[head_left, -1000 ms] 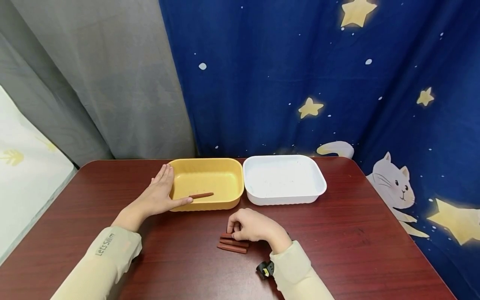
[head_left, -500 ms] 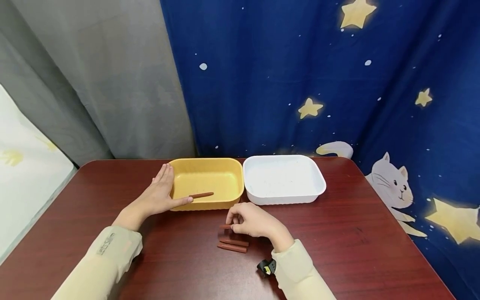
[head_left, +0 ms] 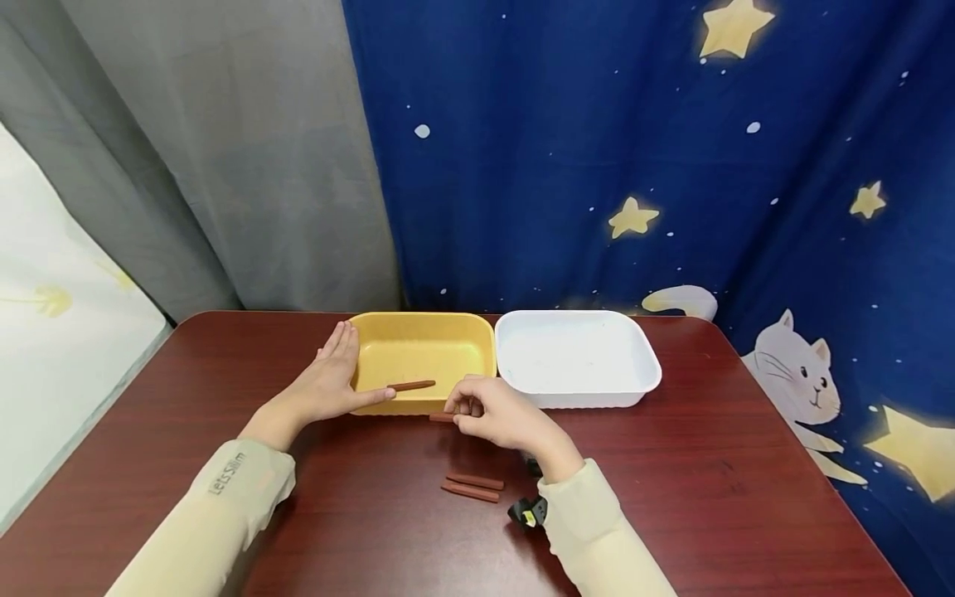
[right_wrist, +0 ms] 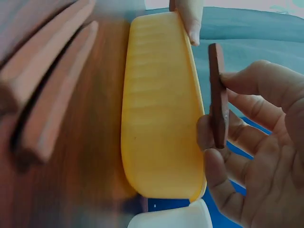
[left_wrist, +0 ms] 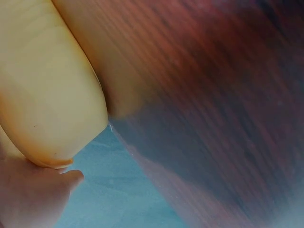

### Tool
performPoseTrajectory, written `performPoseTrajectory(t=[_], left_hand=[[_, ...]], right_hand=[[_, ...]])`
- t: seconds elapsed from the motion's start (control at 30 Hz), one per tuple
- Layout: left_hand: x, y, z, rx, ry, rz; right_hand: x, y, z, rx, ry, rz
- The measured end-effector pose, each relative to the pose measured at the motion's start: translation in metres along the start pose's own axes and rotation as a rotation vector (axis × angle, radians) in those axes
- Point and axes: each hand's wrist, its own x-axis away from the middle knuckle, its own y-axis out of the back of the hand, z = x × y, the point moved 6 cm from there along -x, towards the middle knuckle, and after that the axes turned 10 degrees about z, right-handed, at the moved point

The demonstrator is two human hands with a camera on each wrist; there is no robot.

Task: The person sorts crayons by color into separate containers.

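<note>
A reddish-brown faceted stick [right_wrist: 219,95] with a tapered end is pinched between the thumb and fingers of my right hand [head_left: 501,416]. The hand holds it just in front of the front wall of a yellow tray [head_left: 418,322]. My left hand [head_left: 328,383] rests on that tray's left end, fingers straight along the side and thumb over the front rim. Near the thumb tip lies another brown stick [head_left: 413,385], seen against the tray's inside. Two similar sticks, an upper one [head_left: 476,481] and a lower one [head_left: 470,492], lie side by side on the table.
A white tray [head_left: 578,400] stands directly right of the yellow one. Both sit at the back of the dark red wooden table [head_left: 358,514]. Behind hang a grey curtain [head_left: 246,166] and a blue star-patterned curtain [head_left: 537,166].
My right hand has lifted one stick off the group on the table and carried it toward the yellow tray. The left hand keeps its place on the tray. The head view has shifted slightly.
</note>
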Motion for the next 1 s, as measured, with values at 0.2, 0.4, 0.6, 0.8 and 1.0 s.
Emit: performPoseTrajectory(t=[0.2, 0.4, 0.6, 0.8, 1.0], left_hand=[[0.0, 0.0, -0.003, -0.005, 0.0, -0.001], [0.001, 0.002, -0.004, -0.007, 0.007, 0.001], [0.002, 0.002, -0.005, 0.002, 0.009, -0.003], [0.003, 0.0, -0.003, 0.009, 0.016, 0.003], [0.004, 0.001, -0.001, -0.003, 0.018, -0.002]], right_hand=[[-0.011, 0.007, 0.004, -0.039, 0.043, -0.04], [-0.025, 0.012, 0.007, -0.042, 0.057, -0.059], [-0.041, 0.015, 0.004, -0.057, 0.049, -0.072], [-0.061, 0.014, -0.005, -0.059, 0.036, -0.094], [-0.086, 0.007, -0.012, -0.048, -0.006, -0.106]])
